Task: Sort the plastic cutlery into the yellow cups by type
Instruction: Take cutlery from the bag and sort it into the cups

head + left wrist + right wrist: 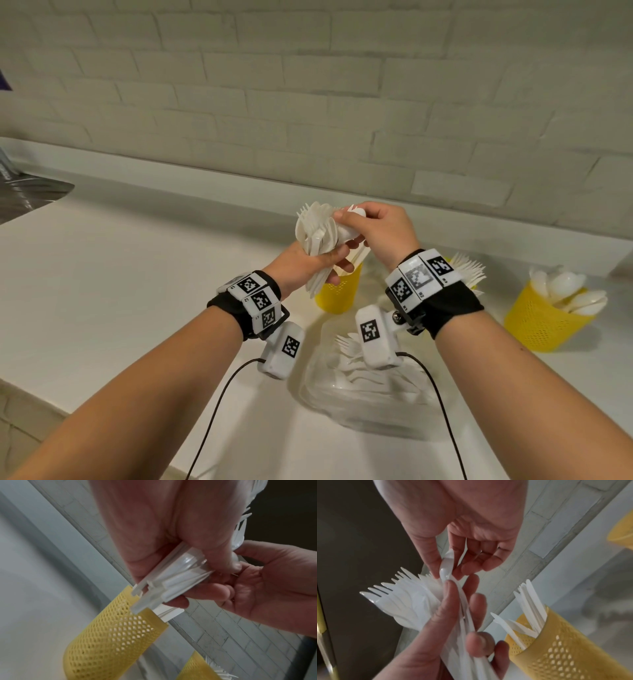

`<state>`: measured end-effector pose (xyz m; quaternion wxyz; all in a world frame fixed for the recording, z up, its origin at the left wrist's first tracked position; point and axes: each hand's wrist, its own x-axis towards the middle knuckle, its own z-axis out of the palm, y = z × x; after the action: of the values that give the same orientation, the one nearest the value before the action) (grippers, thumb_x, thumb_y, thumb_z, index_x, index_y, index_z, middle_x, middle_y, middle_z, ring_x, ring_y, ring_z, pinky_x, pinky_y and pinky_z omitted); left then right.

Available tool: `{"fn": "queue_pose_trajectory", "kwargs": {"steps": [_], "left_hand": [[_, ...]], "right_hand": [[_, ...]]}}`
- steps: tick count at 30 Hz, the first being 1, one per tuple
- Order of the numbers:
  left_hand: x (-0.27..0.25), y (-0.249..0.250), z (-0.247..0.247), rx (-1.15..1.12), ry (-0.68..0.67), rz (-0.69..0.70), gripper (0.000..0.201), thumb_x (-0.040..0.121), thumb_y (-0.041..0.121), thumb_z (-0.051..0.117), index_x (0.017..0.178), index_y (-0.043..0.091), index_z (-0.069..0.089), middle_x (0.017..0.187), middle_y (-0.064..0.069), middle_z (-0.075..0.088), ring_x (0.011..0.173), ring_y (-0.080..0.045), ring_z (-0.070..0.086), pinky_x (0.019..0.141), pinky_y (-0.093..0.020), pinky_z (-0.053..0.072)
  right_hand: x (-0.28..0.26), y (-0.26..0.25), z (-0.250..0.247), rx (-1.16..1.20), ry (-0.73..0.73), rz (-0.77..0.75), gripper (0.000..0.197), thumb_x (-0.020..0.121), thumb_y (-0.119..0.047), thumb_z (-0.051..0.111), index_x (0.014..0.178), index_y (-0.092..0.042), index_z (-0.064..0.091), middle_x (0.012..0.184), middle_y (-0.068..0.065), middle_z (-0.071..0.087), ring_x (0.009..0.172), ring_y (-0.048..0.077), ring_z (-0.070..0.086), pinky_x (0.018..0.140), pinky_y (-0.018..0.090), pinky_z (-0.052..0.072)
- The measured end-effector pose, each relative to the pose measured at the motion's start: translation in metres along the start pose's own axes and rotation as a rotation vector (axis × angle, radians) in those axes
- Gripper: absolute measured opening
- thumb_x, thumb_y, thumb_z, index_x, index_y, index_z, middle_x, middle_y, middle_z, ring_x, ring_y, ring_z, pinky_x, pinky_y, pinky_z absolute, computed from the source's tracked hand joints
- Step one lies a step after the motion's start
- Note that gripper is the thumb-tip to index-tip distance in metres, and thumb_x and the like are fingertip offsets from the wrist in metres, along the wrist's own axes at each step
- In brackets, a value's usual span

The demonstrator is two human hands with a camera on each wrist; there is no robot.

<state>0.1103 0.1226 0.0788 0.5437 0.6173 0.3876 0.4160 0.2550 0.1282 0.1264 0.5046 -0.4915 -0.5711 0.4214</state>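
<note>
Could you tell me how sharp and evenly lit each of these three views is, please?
Head view: evenly lit and sharp, brick lines bowed by the wide lens; the left hand grips a bundle of forks. Left wrist view: palm close, soft, washed out. Right wrist view: the right hand is motion-blurred, with a dark left side.

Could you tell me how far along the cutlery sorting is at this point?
Partly done: the spoon cup, fork cup and knife cup already hold pieces. The left hand grips a mixed bundle; the right hand pinches one spoon. More cutlery waits in the clear bag.
</note>
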Motion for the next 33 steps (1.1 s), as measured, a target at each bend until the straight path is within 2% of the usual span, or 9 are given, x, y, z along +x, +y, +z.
{"fn": "queue_pose_trajectory", "kwargs": {"steps": [5,9,12,18,20,23,26,29,33], "left_hand": [[-0.001,0.001,0.000,-0.006,-0.011,-0.018,0.027,0.093,0.016,0.058,0.120,0.014,0.057,0.114,0.002,0.067,0.082,-0.011,0.070,0.062,-0.024,0.057],[-0.003,0.001,0.002,0.021,-0.032,-0.054,0.028,0.093,0.011,0.057,0.120,0.007,0.057,0.095,-0.002,0.068,0.064,-0.005,0.067,0.056,-0.019,0.054],[-0.004,0.000,0.003,0.040,-0.023,-0.066,0.029,0.092,0.012,0.059,0.120,0.004,0.057,0.087,-0.006,0.067,0.055,-0.005,0.063,0.054,-0.017,0.050],[-0.003,-0.008,0.000,0.111,-0.028,-0.095,0.037,0.090,0.028,0.063,0.118,0.004,0.058,0.082,-0.004,0.069,0.058,-0.016,0.054,0.058,-0.025,0.048],[-0.004,-0.006,0.002,0.104,-0.050,-0.087,0.037,0.091,0.027,0.061,0.122,0.007,0.058,0.087,-0.007,0.069,0.060,-0.016,0.056,0.059,-0.026,0.050],[-0.005,-0.002,0.005,0.052,-0.061,-0.069,0.034,0.093,0.018,0.058,0.126,0.006,0.056,0.095,-0.008,0.068,0.060,-0.008,0.064,0.056,-0.020,0.052],[-0.004,-0.003,0.003,0.031,-0.045,-0.096,0.031,0.092,0.022,0.059,0.121,0.010,0.059,0.089,-0.007,0.071,0.059,-0.013,0.062,0.058,-0.023,0.053],[-0.004,-0.006,-0.001,0.055,-0.031,-0.095,0.020,0.093,0.024,0.060,0.111,0.015,0.061,0.087,-0.007,0.071,0.059,-0.015,0.056,0.059,-0.022,0.051],[-0.004,-0.008,-0.002,0.071,-0.043,-0.081,0.014,0.092,0.022,0.061,0.104,0.017,0.063,0.088,-0.007,0.071,0.057,-0.011,0.055,0.059,-0.019,0.049]], "right_hand": [[0.004,-0.002,-0.008,-0.038,0.018,0.084,0.015,0.072,-0.026,0.078,0.079,-0.013,0.076,0.068,0.001,0.069,0.054,0.011,0.058,0.049,0.014,0.044],[0.010,-0.008,-0.019,-0.088,-0.039,0.214,0.028,0.067,-0.025,0.080,0.085,-0.005,0.074,0.077,0.008,0.069,0.062,0.017,0.060,0.061,0.027,0.048],[0.011,-0.010,-0.024,-0.121,-0.046,0.243,0.026,0.067,-0.026,0.079,0.085,-0.008,0.073,0.074,0.004,0.067,0.057,0.014,0.058,0.056,0.025,0.045],[0.006,-0.005,-0.023,-0.171,-0.173,0.148,0.018,0.076,-0.021,0.074,0.094,-0.016,0.076,0.075,0.000,0.068,0.052,0.008,0.048,0.047,0.017,0.038],[0.004,-0.003,-0.021,-0.170,-0.154,0.102,0.018,0.078,-0.018,0.073,0.095,-0.013,0.075,0.064,-0.010,0.066,0.045,-0.002,0.049,0.042,0.011,0.036],[0.004,-0.003,-0.021,-0.139,-0.113,0.071,0.018,0.081,-0.019,0.071,0.098,-0.012,0.074,0.069,-0.011,0.064,0.044,-0.008,0.051,0.041,0.005,0.034],[0.006,-0.007,-0.024,-0.096,-0.047,0.106,0.014,0.081,-0.021,0.071,0.091,-0.012,0.074,0.070,-0.006,0.064,0.056,0.002,0.053,0.044,0.005,0.038],[0.010,-0.008,-0.030,-0.048,0.013,0.203,0.017,0.074,-0.023,0.074,0.084,-0.009,0.072,0.069,0.002,0.064,0.060,0.014,0.056,0.055,0.022,0.045],[0.011,-0.007,-0.036,0.033,0.018,0.318,0.013,0.073,-0.017,0.068,0.083,-0.008,0.066,0.067,0.004,0.060,0.053,0.017,0.054,0.050,0.026,0.045]]}}
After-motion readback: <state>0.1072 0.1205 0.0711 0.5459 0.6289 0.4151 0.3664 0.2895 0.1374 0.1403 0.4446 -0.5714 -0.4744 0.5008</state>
